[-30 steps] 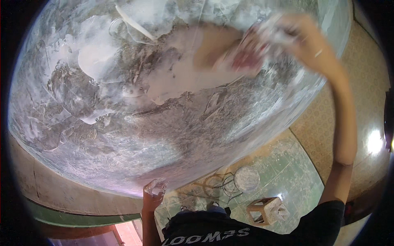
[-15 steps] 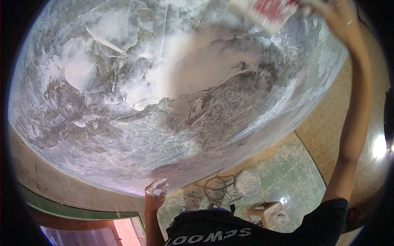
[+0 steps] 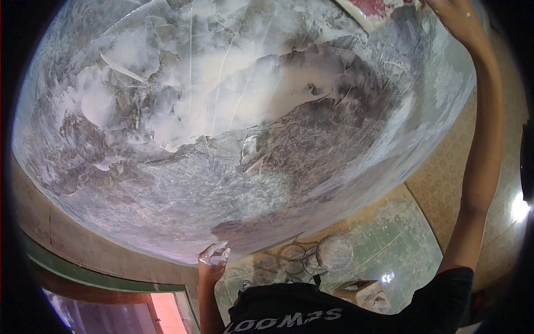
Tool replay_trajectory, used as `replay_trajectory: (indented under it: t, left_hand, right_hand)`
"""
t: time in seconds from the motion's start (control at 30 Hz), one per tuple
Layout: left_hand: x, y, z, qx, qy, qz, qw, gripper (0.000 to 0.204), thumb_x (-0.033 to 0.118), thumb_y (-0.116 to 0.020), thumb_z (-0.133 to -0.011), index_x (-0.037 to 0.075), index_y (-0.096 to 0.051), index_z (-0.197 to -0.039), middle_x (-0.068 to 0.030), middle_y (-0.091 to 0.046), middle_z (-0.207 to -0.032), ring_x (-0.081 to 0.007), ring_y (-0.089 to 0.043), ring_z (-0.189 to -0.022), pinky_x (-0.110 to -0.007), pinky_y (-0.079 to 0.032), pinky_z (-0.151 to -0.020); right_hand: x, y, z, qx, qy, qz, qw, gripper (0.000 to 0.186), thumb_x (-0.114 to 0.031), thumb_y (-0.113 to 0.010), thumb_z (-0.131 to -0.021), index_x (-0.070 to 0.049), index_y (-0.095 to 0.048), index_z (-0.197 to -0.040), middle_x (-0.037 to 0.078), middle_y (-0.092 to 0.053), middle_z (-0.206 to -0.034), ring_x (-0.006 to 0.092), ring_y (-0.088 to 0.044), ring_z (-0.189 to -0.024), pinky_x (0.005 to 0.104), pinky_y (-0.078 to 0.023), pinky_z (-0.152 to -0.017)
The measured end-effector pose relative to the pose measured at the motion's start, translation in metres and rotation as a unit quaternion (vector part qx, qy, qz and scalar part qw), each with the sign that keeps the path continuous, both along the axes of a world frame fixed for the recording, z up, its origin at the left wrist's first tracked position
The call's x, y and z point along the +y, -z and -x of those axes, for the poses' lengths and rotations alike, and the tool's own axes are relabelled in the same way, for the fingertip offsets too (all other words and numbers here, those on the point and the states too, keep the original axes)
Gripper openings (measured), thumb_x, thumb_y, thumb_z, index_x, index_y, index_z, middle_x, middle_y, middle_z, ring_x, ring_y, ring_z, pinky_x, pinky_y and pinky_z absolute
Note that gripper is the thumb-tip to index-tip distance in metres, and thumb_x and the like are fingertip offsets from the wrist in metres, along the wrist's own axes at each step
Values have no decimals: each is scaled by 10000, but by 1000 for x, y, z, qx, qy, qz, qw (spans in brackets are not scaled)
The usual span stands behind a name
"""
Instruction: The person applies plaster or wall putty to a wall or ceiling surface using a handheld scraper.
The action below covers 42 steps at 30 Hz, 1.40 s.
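Observation:
In front of me is a grey wall (image 3: 183, 195) with wet white putty (image 3: 245, 100) spread over its middle in streaks and ridges. At the upper right my right hand (image 3: 456, 19) grips a flat red putty spreader (image 3: 381, 6), whose pale edge is smeared with white. The spreader lies against or very close to the wall, and the top of the frame cuts it off. Low down, my left hand (image 3: 214, 256) is held near the wall's lower part. Its fingers and thumb curve with a gap between them, white putty coats them, and nothing shows in them.
Below, a round-topped stool (image 3: 335, 253) with metal legs stands on the green tiled floor (image 3: 384, 234), which is spattered with white. A boxy wooden stool (image 3: 361, 292) is nearer me. A green-framed doorway (image 3: 111, 284) lies at the lower left. Brownish patterned tiles (image 3: 445, 167) are at the right.
My right hand has moved slightly up and left with the putty spreader. The wall has shifted a little left in view, and my left hand stays nearly in place.

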State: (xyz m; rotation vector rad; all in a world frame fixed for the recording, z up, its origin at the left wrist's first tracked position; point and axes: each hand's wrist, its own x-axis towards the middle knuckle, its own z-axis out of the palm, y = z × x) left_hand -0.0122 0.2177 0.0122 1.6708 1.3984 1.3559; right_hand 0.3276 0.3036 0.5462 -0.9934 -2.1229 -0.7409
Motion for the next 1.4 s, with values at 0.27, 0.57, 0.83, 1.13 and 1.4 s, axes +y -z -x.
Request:
replay_trajectory:
  t: [0.27, 0.57, 0.83, 1.13, 1.4]
  left_hand:
    - [-4, 7, -13, -10, 9, -8, 1000, 227, 28, -704, -826, -6, -691, -1051, -140, -711, -915, -189, -692, -748, -303, -535, -693]
    - [-4, 3, -13, 1, -31, 22, 999, 232, 31, -700, -834, 6, -700, -1064, -138, -705, -888, -198, -692, -744, -306, -532, -687]
    - [3, 4, -26, 36, -30, 18, 999, 233, 38, -706, -836, 7, -701, -1067, -129, -709, -867, -194, -698, -725, -303, -530, -678]
    - [8, 4, -32, -3, -21, 7, 1000, 236, 39, -706, -835, 11, -702, -1070, -124, -715, -884, -182, -693, -746, -299, -530, -688]
    - [3, 4, -40, -5, -30, -3, 1000, 266, 34, -703, -831, 10, -694, -1096, -121, -715, -904, -176, -688, -764, -295, -536, -715]
  right_hand:
    - [55, 124, 18, -199, -42, 153, 967, 282, -277, -583, -951, -27, -668, -1049, 131, -669, -1014, 265, -659, -942, 389, -536, -867]
    - [32, 30, -15, -52, -24, -25, 998, 120, -66, -605, -927, -12, -706, -960, 80, -716, -831, 121, -667, -642, 241, -543, -565]
    - [50, 127, 9, -149, -47, 187, 970, 299, -324, -579, -970, -72, -690, -1088, 113, -681, -988, 239, -643, -926, 392, -514, -871]
    - [16, 15, -32, 10, 31, -108, 994, 134, -76, -619, -922, -1, -710, -984, 87, -725, -828, 141, -680, -676, 242, -539, -561]
    - [69, 124, -16, -145, -54, 201, 967, 304, -300, -611, -946, -51, -687, -1103, 134, -674, -937, 232, -646, -835, 372, -529, -819]
